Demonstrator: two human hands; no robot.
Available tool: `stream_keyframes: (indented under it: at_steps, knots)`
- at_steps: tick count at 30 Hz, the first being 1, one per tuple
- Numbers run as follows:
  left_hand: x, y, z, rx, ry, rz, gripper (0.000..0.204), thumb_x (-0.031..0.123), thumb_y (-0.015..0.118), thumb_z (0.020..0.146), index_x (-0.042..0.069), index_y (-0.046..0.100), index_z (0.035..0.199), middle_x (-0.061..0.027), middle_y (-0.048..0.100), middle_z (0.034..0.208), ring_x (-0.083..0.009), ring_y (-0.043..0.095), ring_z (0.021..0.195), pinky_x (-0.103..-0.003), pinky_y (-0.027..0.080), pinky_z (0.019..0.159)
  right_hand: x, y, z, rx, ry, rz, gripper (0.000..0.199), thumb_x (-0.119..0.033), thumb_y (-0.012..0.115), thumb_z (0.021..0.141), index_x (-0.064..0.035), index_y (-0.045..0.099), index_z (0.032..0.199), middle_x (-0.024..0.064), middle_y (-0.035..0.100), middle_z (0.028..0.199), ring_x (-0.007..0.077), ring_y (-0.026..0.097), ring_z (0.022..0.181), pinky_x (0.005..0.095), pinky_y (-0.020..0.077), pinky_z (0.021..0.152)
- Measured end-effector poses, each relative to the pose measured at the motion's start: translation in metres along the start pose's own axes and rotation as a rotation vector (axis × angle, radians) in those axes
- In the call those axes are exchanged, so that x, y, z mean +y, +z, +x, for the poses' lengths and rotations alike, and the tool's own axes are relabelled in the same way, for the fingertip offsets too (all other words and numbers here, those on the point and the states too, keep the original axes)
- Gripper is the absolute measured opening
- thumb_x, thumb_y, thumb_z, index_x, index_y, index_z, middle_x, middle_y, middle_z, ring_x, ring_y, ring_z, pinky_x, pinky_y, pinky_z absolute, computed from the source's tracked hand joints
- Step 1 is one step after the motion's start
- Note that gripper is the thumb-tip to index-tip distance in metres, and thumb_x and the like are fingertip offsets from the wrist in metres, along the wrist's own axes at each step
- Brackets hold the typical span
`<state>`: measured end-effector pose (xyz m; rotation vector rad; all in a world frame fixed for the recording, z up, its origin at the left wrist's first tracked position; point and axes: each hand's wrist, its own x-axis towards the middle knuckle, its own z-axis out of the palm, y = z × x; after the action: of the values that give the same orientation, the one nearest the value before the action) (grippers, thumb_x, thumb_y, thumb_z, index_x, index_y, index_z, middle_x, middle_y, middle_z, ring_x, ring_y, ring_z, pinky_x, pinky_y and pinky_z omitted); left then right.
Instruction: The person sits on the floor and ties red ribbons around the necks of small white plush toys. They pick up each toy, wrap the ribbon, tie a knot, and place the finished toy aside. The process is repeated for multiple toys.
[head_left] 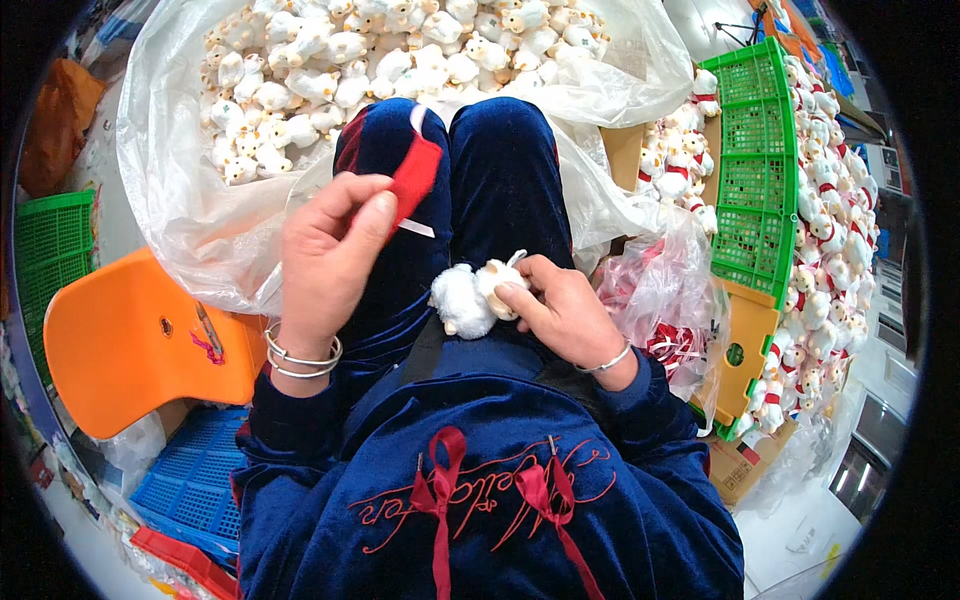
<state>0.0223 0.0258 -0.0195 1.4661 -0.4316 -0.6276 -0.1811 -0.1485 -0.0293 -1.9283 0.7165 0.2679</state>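
My left hand is raised over my left thigh, thumb and fingers pinched on a small red cloth scarf with white strips at its ends. Down on my lap, a small fluffy white plush toy lies with its cream-coloured head to the right. My right hand grips the toy by that head, and a thin pale loop shows above it. Scarf and toy are apart. The toy's face is partly hidden by my fingers.
Ahead, a large clear plastic bag holds many white plush toys. At right are a clear bag of red scarves, a green crate, and toys wearing red scarves. An orange chair and blue crate stand left.
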Motion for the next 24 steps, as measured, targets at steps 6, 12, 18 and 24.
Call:
stream_keyframes:
  at_steps: [6, 12, 18, 24]
  knots:
    - [-0.005, 0.014, -0.006, -0.188, 0.03, 0.157, 0.007, 0.003, 0.07, 0.095, -0.002, 0.071, 0.099, 0.0002, 0.057, 0.083, -0.0071, 0.054, 0.076, -0.024, 0.043, 0.067, -0.007, 0.002, 0.009, -0.147, -0.064, 0.102, 0.047, -0.031, 0.083, 0.084, 0.0, 0.06, 0.111, 0.0166, 0.069, 0.093, 0.0245, 0.07, 0.085, 0.0358, 0.0549, 0.076]
    - [-0.001, 0.002, 0.0, -0.077, 0.038, 0.158, 0.004, 0.002, 0.071, 0.094, 0.0, 0.071, 0.098, 0.0029, 0.057, 0.083, -0.0054, 0.053, 0.077, -0.023, 0.042, 0.07, 0.004, 0.002, 0.007, -0.209, -0.105, 0.483, 0.045, -0.018, 0.084, 0.084, -0.0074, 0.057, 0.118, 0.0022, 0.062, 0.106, 0.01, 0.06, 0.092, 0.0274, 0.0511, 0.081]
    - [-0.009, 0.016, -0.003, -0.084, 0.143, 0.302, 0.008, 0.0, 0.074, 0.088, 0.001, 0.072, 0.096, -0.0086, 0.062, 0.084, -0.0185, 0.063, 0.075, -0.03, 0.049, 0.068, 0.016, 0.003, 0.014, -0.247, -0.403, 0.579, 0.037, -0.005, 0.078, 0.089, -0.0086, 0.054, 0.117, 0.0072, 0.055, 0.126, 0.0162, 0.055, 0.114, 0.0294, 0.0458, 0.097]
    - [-0.018, 0.021, -0.009, -0.136, 0.299, 0.5, 0.01, 0.002, 0.074, 0.087, 0.003, 0.07, 0.096, -0.0108, 0.06, 0.085, -0.0264, 0.064, 0.071, -0.035, 0.051, 0.062, 0.0, -0.006, 0.005, -0.191, -0.264, 0.598, 0.051, -0.003, 0.076, 0.089, -0.0072, 0.049, 0.132, 0.0075, 0.054, 0.129, 0.0163, 0.054, 0.12, 0.0312, 0.0442, 0.103]
